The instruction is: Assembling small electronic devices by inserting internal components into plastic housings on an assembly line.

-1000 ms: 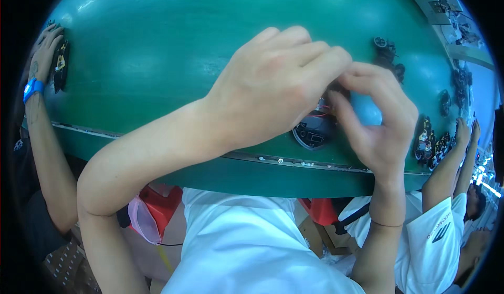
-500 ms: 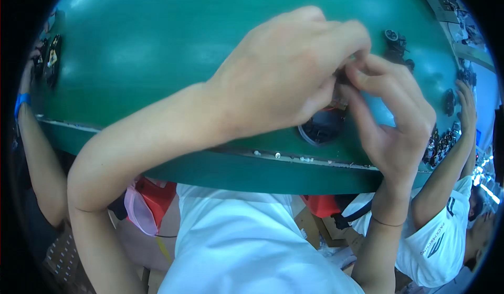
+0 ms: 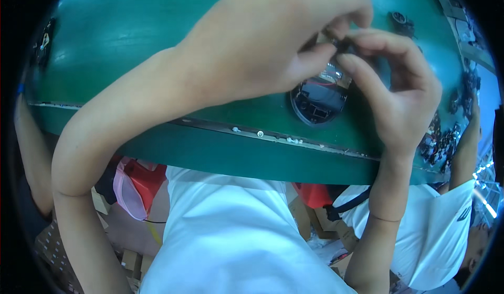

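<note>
My left hand (image 3: 273, 37) reaches across from the left with its fingers bent. Its thumb and fingertips pinch at a small dark part (image 3: 342, 45), mostly hidden between the fingers. From the right, my right hand (image 3: 401, 92) meets it, thumb and forefinger closing on the same dark part. Just below the fingertips is a black rounded housing (image 3: 317, 104), with a clear, shiny piece (image 3: 332, 74) and thin red wires at its upper end. Whether the dark part is joined to the housing cannot be made out.
The green table (image 3: 131, 47) has a worn front edge with small screws (image 3: 260, 134) on it. A black assembly (image 3: 401, 23) lies at the far right, and several dark parts (image 3: 438, 144) are heaped at the near right. Other people's arms (image 3: 464, 157) are at both sides.
The whole view has shifted, with the table's edge now higher in the picture. My hands have parted slightly at the fingertips, and more of the black housing and its wires shows.
</note>
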### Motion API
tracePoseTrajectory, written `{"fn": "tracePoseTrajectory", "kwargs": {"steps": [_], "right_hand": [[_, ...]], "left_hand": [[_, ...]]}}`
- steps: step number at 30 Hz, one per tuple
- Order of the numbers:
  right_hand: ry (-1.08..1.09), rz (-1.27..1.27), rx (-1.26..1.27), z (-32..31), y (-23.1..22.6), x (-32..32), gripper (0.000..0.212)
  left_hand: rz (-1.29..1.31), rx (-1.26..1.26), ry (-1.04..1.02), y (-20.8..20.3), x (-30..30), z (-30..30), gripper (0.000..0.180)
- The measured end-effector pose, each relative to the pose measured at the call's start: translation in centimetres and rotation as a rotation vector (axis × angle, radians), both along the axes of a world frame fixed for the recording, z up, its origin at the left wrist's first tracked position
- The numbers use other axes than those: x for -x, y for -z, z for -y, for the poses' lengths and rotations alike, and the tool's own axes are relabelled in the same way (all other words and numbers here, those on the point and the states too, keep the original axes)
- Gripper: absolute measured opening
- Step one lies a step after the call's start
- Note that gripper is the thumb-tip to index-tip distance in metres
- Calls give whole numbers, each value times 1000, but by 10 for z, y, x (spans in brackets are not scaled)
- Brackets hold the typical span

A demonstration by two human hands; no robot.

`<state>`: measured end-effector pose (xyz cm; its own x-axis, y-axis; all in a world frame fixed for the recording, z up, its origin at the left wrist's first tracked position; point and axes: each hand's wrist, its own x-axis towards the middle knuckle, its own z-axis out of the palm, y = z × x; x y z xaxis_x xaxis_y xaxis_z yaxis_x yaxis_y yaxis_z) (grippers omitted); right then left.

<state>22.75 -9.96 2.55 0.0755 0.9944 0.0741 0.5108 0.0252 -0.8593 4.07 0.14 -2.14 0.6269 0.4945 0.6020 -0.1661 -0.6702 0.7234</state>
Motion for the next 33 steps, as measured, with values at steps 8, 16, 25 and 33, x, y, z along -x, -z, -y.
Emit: {"fn": "tracePoseTrajectory", "kwargs": {"steps": [8, 16, 25, 33], "right_hand": [[-171, 397, -150, -4, -2, -14, 15], [-64, 28, -83, -7, 11, -12, 38], [-318, 263, -178, -8, 11, -17, 33], [-203, 504, -188, 46, 3, -11, 38]], "left_hand": [[-69, -153, -62, -14, -1, 7, 35], [-189, 94, -65, -9, 8, 3, 42], [-259, 356, -74, -14, 24, -3, 27], [-309, 162, -86, -22, 34, -13, 22]]}}
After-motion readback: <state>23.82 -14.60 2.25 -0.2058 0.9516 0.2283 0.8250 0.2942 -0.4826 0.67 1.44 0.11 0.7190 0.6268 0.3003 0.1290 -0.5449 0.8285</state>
